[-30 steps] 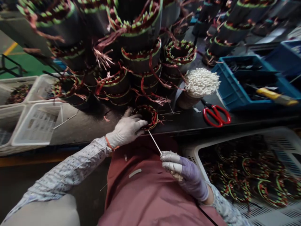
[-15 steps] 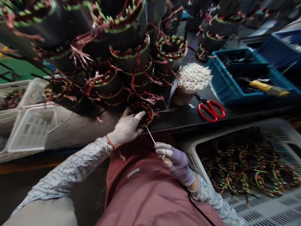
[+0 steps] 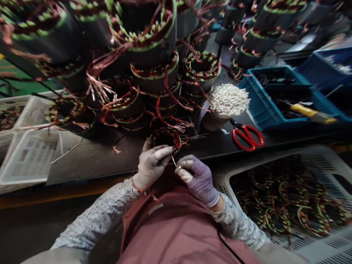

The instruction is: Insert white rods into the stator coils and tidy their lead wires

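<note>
At the bench's front edge sits a small wound motor stator (image 3: 177, 141), its dark red copper windings and loose lead ends showing. My left hand (image 3: 152, 163), in a white glove, grips the near left side of its rim, thumb and fingers closed. A thin white stick (image 3: 173, 159) slants from the stator's near edge toward me. My right hand (image 3: 199, 179), in a purple glove with pale fingertips, pinches the lower end of that stick close to the left hand. The stick's upper end is hidden at the stator.
Stacked stators (image 3: 154, 77) with trailing copper leads crowd the back. A bundle of white sticks (image 3: 229, 99), red-handled scissors (image 3: 247, 137) and a blue bin (image 3: 264, 106) with a yellow-handled tool (image 3: 310, 112) stand right. A white crate (image 3: 305, 245) holds more stators; white baskets (image 3: 30, 157) are left.
My right hand has moved up and left along the white stick toward the stator, so less of the stick shows. My left hand still holds the stator; the whole view has shifted slightly.
</note>
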Action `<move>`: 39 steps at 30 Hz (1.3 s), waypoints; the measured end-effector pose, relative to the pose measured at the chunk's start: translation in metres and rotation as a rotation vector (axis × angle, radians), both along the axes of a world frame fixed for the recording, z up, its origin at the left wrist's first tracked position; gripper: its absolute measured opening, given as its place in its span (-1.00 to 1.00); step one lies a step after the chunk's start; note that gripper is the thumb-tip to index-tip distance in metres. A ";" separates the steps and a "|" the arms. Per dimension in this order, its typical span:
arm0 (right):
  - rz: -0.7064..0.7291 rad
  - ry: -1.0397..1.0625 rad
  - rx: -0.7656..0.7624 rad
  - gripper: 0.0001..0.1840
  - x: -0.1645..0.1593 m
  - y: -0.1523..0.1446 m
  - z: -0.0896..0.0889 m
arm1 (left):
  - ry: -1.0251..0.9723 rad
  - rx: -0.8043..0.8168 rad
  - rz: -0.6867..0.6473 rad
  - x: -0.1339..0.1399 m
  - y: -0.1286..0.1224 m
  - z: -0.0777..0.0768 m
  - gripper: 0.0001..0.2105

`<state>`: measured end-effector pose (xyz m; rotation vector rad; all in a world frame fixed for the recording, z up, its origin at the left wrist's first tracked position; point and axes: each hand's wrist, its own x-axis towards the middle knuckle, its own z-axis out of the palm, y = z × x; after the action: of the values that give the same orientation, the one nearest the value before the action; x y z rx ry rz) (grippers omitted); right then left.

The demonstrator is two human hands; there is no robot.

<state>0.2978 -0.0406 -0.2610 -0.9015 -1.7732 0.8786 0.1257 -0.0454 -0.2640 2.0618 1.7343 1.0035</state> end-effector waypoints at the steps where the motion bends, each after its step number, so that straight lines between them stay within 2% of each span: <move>1: 0.008 -0.037 0.015 -0.97 -0.001 0.002 0.003 | -0.012 0.023 -0.021 -0.001 0.001 0.000 -0.83; 8: -0.047 -0.244 0.045 -0.90 -0.015 0.019 -0.010 | -0.120 0.249 -0.101 -0.002 0.005 -0.003 -0.88; 12: -0.019 -0.225 0.045 -0.90 -0.013 0.019 -0.009 | -0.144 0.242 -0.117 -0.003 0.006 -0.005 -0.86; 17: -0.034 -0.365 0.036 -0.83 -0.014 0.026 -0.017 | -0.122 0.252 -0.113 -0.005 0.007 -0.005 -0.87; 19: -0.050 -0.463 0.143 -0.77 -0.015 0.029 -0.021 | -0.111 0.248 -0.124 -0.006 0.008 -0.005 -0.88; 21: -0.075 -0.553 0.315 -0.72 -0.016 0.033 -0.019 | -0.096 0.234 -0.125 -0.006 0.008 -0.004 -0.87; 25: 0.005 -0.637 0.593 -0.70 -0.011 0.037 0.002 | -0.072 0.167 -0.114 -0.007 0.007 -0.004 -0.85; 28: 0.064 -0.613 0.745 -0.77 0.003 0.029 0.021 | 0.002 0.100 -0.113 -0.009 0.006 -0.003 -0.82; 30: 0.012 -0.508 0.747 -0.85 0.012 0.020 0.028 | 0.101 0.043 -0.095 -0.012 0.005 0.000 -0.65; 31: -0.031 -0.420 0.673 -0.87 0.014 0.014 0.028 | 0.156 0.011 -0.092 -0.014 0.005 0.002 -0.57; 32: -0.055 -0.314 0.531 -0.85 0.015 0.008 0.027 | 0.212 -0.020 -0.103 -0.015 0.005 0.004 -0.51; 33: -0.030 -0.204 0.319 -0.81 0.013 0.002 0.026 | 0.268 -0.050 -0.123 -0.016 0.005 0.005 -0.49; 36: 0.268 0.099 -0.470 -0.70 0.002 -0.009 0.025 | 0.415 -0.114 -0.199 -0.017 0.009 0.010 -0.52; 37: 0.347 0.191 -0.659 -0.69 -0.002 -0.007 0.027 | 0.445 -0.125 -0.224 -0.016 0.011 0.012 -0.53; 38: 0.380 0.280 -0.771 -0.69 -0.007 -0.002 0.032 | 0.467 -0.134 -0.243 -0.015 0.012 0.013 -0.54; 39: 0.366 0.363 -0.811 -0.68 -0.011 0.007 0.037 | 0.482 -0.147 -0.252 -0.014 0.014 0.015 -0.55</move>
<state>0.2866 -0.0336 -0.2240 -0.8295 -1.2652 1.9457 0.1120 -0.0318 -0.2488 2.4816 1.6235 0.3088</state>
